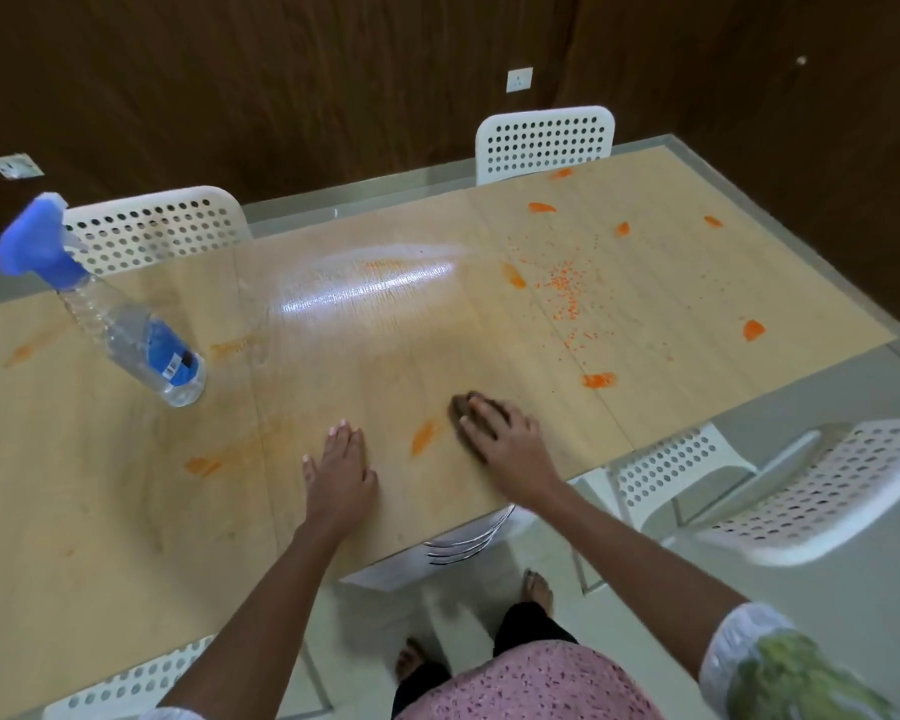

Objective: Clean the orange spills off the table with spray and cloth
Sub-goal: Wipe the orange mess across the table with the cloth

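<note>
Presently you are in the wiping step. Your right hand [494,428] lies palm-down on a dark cloth [461,405] near the table's near edge; the fingers are spread flat over it, pressing rather than clenching, and most of the cloth is hidden under the hand. Your left hand [339,465] is flat and empty on the table [126,491], just to the left, apparently bracing.

Between the two hands sits an orange smear [423,436], close beside the cloth on its left and not yet wiped. The spray bottle [120,309] stands untouched at the far left, well apart from both hands. A wet sheen [365,288] marks the far middle of the table.

Judgement: the task is far from finished. Faint streaks remain on the left half, solid orange patches [598,379] dot the right half, and a scatter of orange specks [562,283] lies far right of centre.

The next move calls for sliding the cloth left across the near smear under steady downward pressure. The right-hand patches look dry and will likely need the bottle fetched first; whether the cloth is already soiled I cannot tell.
</note>
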